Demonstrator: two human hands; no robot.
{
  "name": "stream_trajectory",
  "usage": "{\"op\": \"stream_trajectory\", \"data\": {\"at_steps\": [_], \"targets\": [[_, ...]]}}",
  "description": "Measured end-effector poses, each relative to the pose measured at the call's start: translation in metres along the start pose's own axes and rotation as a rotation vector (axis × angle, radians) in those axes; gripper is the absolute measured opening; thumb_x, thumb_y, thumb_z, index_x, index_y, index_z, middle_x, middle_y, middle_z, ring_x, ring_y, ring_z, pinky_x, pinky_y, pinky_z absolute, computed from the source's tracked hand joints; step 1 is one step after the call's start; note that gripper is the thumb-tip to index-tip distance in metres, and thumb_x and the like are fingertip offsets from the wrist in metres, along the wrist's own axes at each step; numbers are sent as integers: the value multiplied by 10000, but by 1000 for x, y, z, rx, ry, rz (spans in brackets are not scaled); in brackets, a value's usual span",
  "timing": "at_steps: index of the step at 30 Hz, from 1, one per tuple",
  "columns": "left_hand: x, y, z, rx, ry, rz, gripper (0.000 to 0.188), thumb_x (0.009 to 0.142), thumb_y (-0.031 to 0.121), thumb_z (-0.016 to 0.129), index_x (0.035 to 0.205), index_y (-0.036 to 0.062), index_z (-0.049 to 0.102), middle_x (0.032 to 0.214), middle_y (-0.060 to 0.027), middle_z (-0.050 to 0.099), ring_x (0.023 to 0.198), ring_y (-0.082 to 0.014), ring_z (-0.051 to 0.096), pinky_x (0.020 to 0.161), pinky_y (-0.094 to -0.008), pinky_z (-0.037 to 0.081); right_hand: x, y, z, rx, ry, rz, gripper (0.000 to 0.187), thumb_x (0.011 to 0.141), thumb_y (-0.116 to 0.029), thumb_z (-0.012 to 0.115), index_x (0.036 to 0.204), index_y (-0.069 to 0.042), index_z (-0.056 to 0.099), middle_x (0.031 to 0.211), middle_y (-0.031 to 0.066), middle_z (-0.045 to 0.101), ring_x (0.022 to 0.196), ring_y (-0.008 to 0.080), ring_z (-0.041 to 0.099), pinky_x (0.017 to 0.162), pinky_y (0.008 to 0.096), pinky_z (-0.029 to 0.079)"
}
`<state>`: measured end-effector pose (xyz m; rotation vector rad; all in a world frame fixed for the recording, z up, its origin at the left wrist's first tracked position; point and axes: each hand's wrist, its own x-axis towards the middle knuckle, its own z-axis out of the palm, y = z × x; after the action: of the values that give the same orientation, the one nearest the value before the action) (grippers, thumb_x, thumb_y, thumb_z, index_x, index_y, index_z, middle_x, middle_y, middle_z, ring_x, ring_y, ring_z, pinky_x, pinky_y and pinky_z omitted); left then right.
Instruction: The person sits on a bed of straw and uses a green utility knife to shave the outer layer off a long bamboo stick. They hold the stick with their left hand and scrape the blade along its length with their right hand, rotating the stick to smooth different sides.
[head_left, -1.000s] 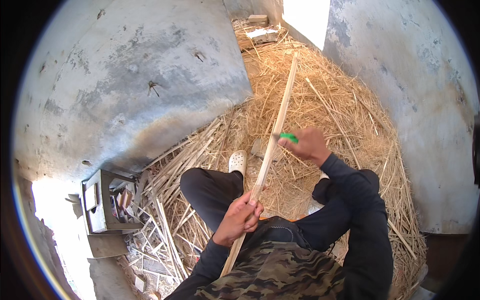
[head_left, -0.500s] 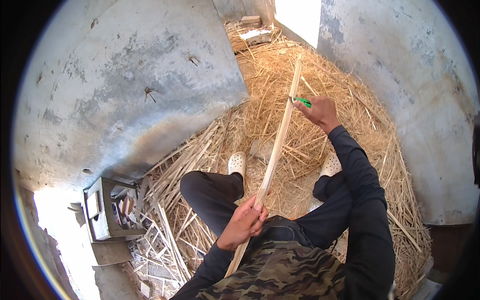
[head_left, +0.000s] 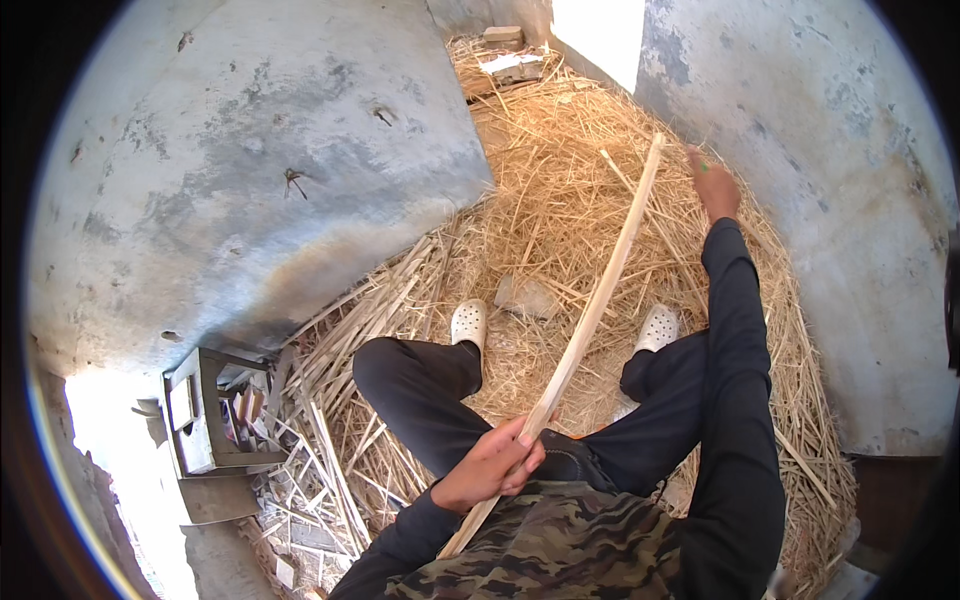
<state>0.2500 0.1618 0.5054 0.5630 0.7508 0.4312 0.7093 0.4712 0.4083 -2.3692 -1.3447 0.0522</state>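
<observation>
A long pale wooden strip runs slantwise from my waist up over the floor between my legs. My left hand is closed round its lower part, close to my lap. Beyond the strip's far end, off to its right, my right hand is stretched out and closed on a small green-handled tool. Only a bit of green shows between the fingers; the rest of the tool is hidden. The tool and the strip are apart.
Straw-like shavings cover the floor around my light clogs. A stone block lies between my feet. Split sticks are heaped at left beside an open box-like frame. Grey walls rise on both sides.
My right hand has moved right and away from the strip with the green-handled tool, which was against the strip before. The strip's far end has swung right; my left hand still grips it.
</observation>
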Motion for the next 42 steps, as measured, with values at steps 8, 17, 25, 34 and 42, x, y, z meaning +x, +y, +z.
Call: {"op": "stream_trajectory", "data": {"at_steps": [8,17,25,34,42], "targets": [[24,12,-19,96,106,104,391,1073,293,349,1363,39,415,719,-20,514,462,-50,450,438,-180,381,-15,6,7,371,-183,-146,798,892,-768,394,455,-102,359,461,-12,302,435,134,304,442,343,227],[63,51,-30,78,129,299,308,1070,322,373,1125,47,502,603,35,382,472,-66,366,488,-197,348,-222,-134,-44,322,-334,-952,692,804,-747,557,627,-83,636,462,83,486,412,267,519,423,393,386],[59,54,-26,224,227,348,309,1060,324,399,1108,40,510,598,38,379,480,-58,368,489,-185,329,-240,-144,-41,390,-249,-1038,669,765,-739,611,552,-106,570,449,102,494,419,286,555,424,407,409],[60,55,-26,281,258,328,314,1057,364,407,1101,65,489,645,46,381,498,-39,351,482,-185,337,-214,-133,6,324,-22,-1080,739,754,-818,543,504,-123,560,423,40,477,334,195,482,362,339,363],[42,32,-11,341,194,163,315,1048,351,436,1101,45,487,647,50,403,505,-37,372,469,-185,342,-148,-133,-31,141,-38,-690,748,848,-791,425,552,-122,583,427,56,460,356,208,466,380,377,362]]}}
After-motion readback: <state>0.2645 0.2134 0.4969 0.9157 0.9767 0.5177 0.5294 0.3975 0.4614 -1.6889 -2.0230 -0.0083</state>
